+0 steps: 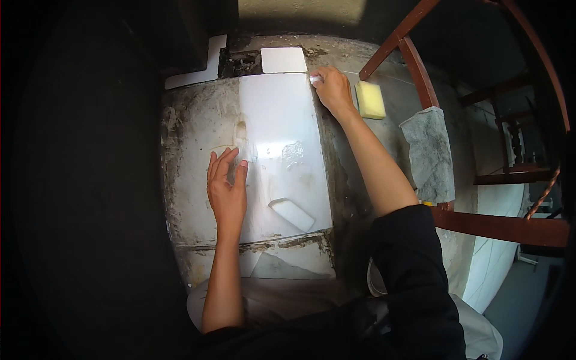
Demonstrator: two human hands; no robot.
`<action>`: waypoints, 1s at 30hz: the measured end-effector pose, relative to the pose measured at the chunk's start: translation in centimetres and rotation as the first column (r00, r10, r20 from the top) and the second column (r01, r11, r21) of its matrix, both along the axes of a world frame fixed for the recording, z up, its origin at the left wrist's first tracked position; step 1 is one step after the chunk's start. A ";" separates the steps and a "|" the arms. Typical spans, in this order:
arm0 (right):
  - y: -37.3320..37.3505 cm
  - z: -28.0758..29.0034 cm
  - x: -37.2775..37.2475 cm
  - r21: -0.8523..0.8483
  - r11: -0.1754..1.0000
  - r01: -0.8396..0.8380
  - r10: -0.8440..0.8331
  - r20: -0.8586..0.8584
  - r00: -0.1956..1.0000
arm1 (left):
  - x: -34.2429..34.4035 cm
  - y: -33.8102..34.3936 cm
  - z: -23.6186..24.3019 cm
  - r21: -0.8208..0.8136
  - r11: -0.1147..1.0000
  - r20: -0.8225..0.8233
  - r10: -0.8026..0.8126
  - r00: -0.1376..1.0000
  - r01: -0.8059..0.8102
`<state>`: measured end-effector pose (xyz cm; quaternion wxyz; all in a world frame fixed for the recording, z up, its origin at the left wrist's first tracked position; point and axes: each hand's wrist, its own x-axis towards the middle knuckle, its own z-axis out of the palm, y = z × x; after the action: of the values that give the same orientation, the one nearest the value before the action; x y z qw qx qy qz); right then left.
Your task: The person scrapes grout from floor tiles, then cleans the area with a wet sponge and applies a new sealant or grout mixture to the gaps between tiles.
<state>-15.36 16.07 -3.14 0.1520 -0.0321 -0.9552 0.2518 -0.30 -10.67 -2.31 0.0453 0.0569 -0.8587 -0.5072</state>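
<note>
A large white floor tile (282, 114) lies in front of me; its left part is stained brown and grey, its right part is bright white with a wet, foamy patch. At the tile's far right corner, my right hand (333, 91) pinches a small white piece (315, 78), mostly hidden by the fingers. Over the middle of the tile hovers or rests my left hand (227, 186), fingers apart and holding nothing. A white sponge-like block (291, 215) with a cut corner lies near the tile's close edge.
A yellow sponge (370, 99) sits right of my right hand. Beyond it stands a reddish-brown frame (418, 72), with a grey cloth (428, 156) draped on it. At the far edge are a smaller white tile (284, 60) and an L-shaped white piece (211, 65) beside a dark gap.
</note>
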 end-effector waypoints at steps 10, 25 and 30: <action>-1.8 -3.7 -3.9 0.031 0.975 -0.222 0.223 -0.054 0.973 | -0.1 -1.2 -0.3 -0.023 0.999 0.059 0.023 0.998 -0.022; 2.1 -2.7 -5.8 0.107 0.988 -0.109 0.110 -0.004 0.994 | -0.2 -1.0 -0.1 -0.001 0.999 0.064 0.034 0.997 -0.034; 1.1 -3.0 -6.2 0.223 0.923 -0.315 0.318 0.023 0.948 | -0.2 -1.1 -0.2 0.013 0.999 0.071 0.038 0.997 -0.039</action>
<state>-21.55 17.16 -6.17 0.1183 0.1412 -0.9691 0.1641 -0.53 -11.78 -2.53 0.0241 0.0919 -0.8549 -0.5100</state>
